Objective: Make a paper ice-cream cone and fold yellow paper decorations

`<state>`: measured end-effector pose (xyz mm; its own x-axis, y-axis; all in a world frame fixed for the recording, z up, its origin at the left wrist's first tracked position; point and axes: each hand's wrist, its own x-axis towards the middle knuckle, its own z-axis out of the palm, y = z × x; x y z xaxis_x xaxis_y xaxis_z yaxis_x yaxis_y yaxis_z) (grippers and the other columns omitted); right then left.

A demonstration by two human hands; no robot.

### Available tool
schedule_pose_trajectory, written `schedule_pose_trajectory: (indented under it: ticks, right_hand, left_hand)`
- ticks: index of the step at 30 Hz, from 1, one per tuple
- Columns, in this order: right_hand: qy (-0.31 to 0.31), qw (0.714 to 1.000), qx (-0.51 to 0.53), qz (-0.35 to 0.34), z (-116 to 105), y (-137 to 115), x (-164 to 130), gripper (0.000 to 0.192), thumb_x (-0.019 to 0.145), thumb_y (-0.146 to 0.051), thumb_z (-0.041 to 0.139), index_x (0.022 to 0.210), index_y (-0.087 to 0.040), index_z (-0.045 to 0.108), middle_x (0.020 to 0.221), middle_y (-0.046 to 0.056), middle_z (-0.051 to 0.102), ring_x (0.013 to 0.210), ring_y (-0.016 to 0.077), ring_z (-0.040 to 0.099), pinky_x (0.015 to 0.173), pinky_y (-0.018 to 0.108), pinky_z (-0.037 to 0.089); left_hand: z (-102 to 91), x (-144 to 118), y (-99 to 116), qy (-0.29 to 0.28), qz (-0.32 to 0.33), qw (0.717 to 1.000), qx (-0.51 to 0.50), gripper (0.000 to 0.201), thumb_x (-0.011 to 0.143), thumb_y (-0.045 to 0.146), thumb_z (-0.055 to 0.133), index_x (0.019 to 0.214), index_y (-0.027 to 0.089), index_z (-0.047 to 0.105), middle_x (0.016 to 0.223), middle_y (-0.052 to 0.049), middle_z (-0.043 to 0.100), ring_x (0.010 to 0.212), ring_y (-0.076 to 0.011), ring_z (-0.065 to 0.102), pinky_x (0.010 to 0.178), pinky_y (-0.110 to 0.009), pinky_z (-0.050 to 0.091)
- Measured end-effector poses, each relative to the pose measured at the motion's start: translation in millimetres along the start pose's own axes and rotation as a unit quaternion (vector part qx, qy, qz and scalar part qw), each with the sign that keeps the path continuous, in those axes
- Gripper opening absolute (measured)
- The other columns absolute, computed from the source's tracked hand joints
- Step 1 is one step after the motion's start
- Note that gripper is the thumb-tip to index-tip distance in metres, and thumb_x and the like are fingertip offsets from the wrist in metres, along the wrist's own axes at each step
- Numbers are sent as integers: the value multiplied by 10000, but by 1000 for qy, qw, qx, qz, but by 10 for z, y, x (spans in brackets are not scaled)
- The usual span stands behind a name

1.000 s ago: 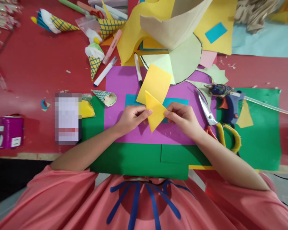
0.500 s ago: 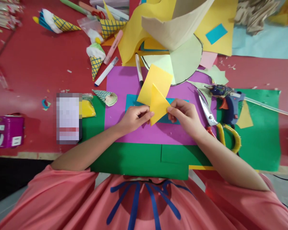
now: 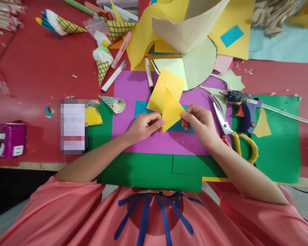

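Note:
A folded piece of yellow paper (image 3: pixel 170 109), pointed at the top, is held up between my two hands. My left hand (image 3: pixel 147 126) pinches its lower left edge between thumb and fingers. At its right corner, my right hand (image 3: pixel 197 123) has it pinched too. Just behind lies a flat yellow paper piece (image 3: pixel 166 85). Beneath are a blue paper strip (image 3: pixel 141 107) and a purple sheet (image 3: pixel 143 145). A small paper cone (image 3: pixel 114 103) with a grid pattern rests left of my left hand.
Scissors (image 3: pixel 222 118) with yellow-wrapped handles and a glue gun (image 3: pixel 247 114) with its stick lie to the right. Decorated ice-cream cones (image 3: pixel 102 65), a white marker (image 3: pixel 114 76) and a pink marker (image 3: pixel 121 50) are at upper left. Green card (image 3: pixel 143 172) lies along the front edge.
The folded yellow paper has shifted slightly right and up, with my right hand moving a little to the right. Both hands keep their pinch.

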<state>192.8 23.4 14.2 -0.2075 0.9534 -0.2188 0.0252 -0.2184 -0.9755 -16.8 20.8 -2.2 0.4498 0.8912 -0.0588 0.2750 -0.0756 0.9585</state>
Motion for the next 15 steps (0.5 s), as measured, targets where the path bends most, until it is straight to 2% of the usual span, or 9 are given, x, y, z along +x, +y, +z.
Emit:
schedule_pose_trajectory:
  ticks: [8, 15]
  right_hand:
    - [16, 1000, 0, -4, -4, 2, -4, 228, 858, -264, 624, 673, -191, 514, 526, -47, 559, 445, 57, 478, 448, 209, 370]
    - [27, 1000, 11, -7, -12, 12, 1, 238, 862, -277, 631, 672, -197, 514, 537, -46, 564, 437, 58, 474, 443, 212, 375]
  left_hand:
    - [4, -3, 8, -6, 2, 1000, 12, 402, 938, 428, 525, 639, 161, 554, 554, 17, 617, 453, -45, 516, 456, -153, 393]
    - [9, -9, 3, -6, -1, 1000, 16, 402, 942, 463, 501, 673, 166, 544, 581, 16, 615, 448, -44, 490, 447, -156, 395]
